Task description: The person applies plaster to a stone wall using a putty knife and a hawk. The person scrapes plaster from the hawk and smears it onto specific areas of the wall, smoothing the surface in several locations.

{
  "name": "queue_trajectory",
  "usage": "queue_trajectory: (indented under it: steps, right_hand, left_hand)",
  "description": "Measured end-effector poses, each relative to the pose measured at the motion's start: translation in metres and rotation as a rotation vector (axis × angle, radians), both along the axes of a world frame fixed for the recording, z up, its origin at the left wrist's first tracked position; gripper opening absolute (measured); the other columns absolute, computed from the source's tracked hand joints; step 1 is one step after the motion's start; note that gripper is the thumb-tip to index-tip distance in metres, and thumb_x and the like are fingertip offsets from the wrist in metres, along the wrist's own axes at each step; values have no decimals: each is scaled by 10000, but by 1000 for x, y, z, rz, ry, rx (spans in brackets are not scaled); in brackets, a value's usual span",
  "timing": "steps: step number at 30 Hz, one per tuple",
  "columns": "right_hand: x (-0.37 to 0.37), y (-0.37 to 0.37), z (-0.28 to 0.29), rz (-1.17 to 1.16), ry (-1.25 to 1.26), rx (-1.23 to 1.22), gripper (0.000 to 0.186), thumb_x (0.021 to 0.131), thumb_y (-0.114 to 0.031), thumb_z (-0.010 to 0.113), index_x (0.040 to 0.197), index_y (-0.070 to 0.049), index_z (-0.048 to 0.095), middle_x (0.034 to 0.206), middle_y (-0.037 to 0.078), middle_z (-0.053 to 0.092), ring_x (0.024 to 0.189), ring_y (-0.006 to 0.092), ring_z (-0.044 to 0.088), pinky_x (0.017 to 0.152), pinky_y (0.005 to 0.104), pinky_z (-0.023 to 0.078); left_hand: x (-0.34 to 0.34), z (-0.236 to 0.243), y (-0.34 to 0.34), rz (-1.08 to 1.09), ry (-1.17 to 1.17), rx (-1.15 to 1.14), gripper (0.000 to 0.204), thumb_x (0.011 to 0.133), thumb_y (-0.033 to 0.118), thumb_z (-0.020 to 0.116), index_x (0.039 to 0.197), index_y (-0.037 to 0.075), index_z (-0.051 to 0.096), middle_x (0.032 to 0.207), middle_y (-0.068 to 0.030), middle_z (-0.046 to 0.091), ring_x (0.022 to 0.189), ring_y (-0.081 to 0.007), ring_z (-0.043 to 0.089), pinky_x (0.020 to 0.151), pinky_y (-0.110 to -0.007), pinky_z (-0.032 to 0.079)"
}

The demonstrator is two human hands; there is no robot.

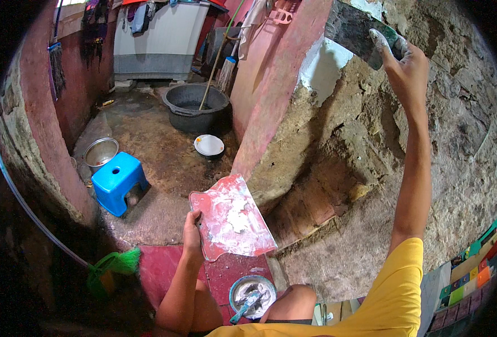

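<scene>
My left hand (191,235) grips the edge of a red flat board (210,236), thumb on top. A lump of white putty (237,218) and smears lie on it. High at the right, my right hand (408,64), whitened at the fingers, holds a dark flat rectangular spreader (352,32) up against the rough wall (338,112). A smooth white patch (324,66) shows on the wall just below the spreader. Between my knees stands a bowl (233,292) of white putty, with a blue-handled tool (244,310) resting in it.
Ahead on the wet floor are a blue stool (116,177), a metal pot (101,151), a white plate (209,145) and a large black tub (198,115) with a stick in it. A green-bristled broom (119,264) lies left. The broken wall bulges close on my right.
</scene>
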State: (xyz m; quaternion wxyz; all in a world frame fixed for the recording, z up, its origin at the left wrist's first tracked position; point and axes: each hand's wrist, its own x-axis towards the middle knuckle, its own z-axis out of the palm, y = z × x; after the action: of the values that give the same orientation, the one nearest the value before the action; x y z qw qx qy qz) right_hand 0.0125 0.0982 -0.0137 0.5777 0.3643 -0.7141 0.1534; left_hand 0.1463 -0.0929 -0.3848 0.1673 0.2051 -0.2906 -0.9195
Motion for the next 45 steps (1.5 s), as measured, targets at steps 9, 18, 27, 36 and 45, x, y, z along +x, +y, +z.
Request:
queue_trajectory:
  steps: [9,18,27,36,45]
  right_hand:
    - [-7,-4,5,-74,-32,22,245,731,-223,565,798,12,580,518,36,495,485,73,412,475,244,369]
    - [-7,-7,8,-103,-28,26,359,702,-364,562,746,-9,589,570,176,533,554,333,532,538,362,418]
    - [-8,-12,23,-165,-19,12,285,726,-248,555,669,31,553,481,73,487,450,114,434,467,273,372]
    - [-5,-7,30,-68,19,-9,295,738,-276,552,704,15,578,493,64,508,456,100,454,462,269,375]
    - [5,-28,13,-151,49,124,359,685,-333,564,646,23,557,592,212,526,582,360,532,552,405,425]
  left_hand:
    - [-1,-4,-1,7,16,22,280,745,274,452,862,29,521,783,-50,534,702,-161,507,679,-271,402]
    - [-2,-8,-2,-7,10,17,276,772,278,406,868,40,508,795,-44,525,704,-153,503,682,-276,403]
    - [-1,-5,0,15,-18,-24,275,778,285,391,868,51,505,790,-36,521,707,-147,501,682,-276,404]
    - [0,1,2,27,-1,-20,275,770,277,405,870,41,504,779,-49,526,670,-155,520,645,-275,434]
    - [2,3,3,0,-6,-38,297,765,296,410,879,36,497,780,-58,524,679,-167,531,647,-289,448]
